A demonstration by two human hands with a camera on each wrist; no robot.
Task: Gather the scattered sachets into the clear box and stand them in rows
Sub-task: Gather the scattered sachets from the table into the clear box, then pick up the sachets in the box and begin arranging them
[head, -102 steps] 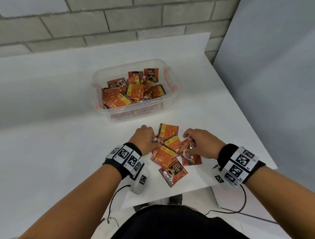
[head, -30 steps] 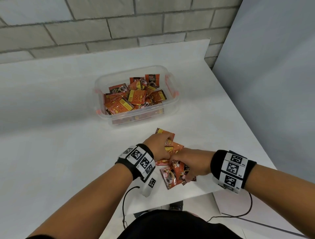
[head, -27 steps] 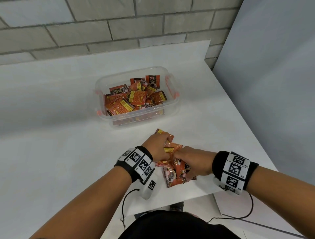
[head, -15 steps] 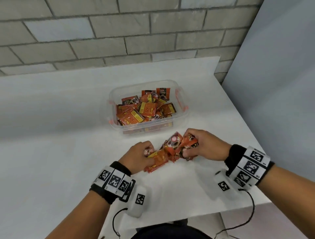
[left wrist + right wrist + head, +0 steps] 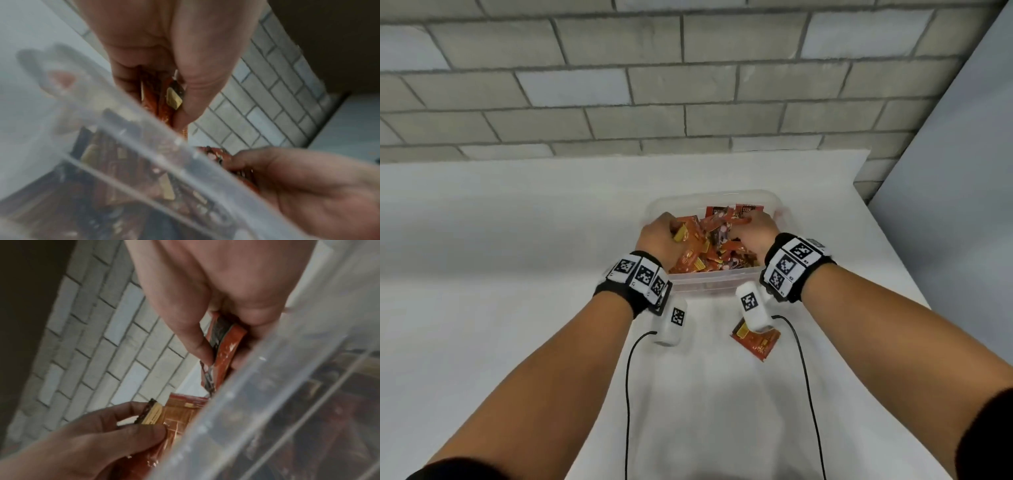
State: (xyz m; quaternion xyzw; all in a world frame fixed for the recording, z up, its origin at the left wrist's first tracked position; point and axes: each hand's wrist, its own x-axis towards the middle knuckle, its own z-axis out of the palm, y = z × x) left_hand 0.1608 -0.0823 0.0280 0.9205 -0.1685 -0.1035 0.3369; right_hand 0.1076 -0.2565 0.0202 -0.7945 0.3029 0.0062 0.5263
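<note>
The box (image 5: pixel 777 205) you work over is clear plastic with an orange-red clip on its right side. The sachets (image 5: pixel 709 246) in it are orange-red with yellow label patches and dark printed areas; the one lying on the table (image 5: pixel 517 240) shows the same orange-red and yellow. The table is plain white. Your wristbands (image 5: pixel 792 265) are black, carrying white tiles printed with black square-code patterns. The wall (image 5: pixel 688 85) is grey brick with darker joints.

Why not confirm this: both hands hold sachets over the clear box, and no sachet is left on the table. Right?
Not quite. One sachet lies on the table, in front of the clear box, as the head view shows. Both the left hand and right hand do hold sachets over it.
</note>
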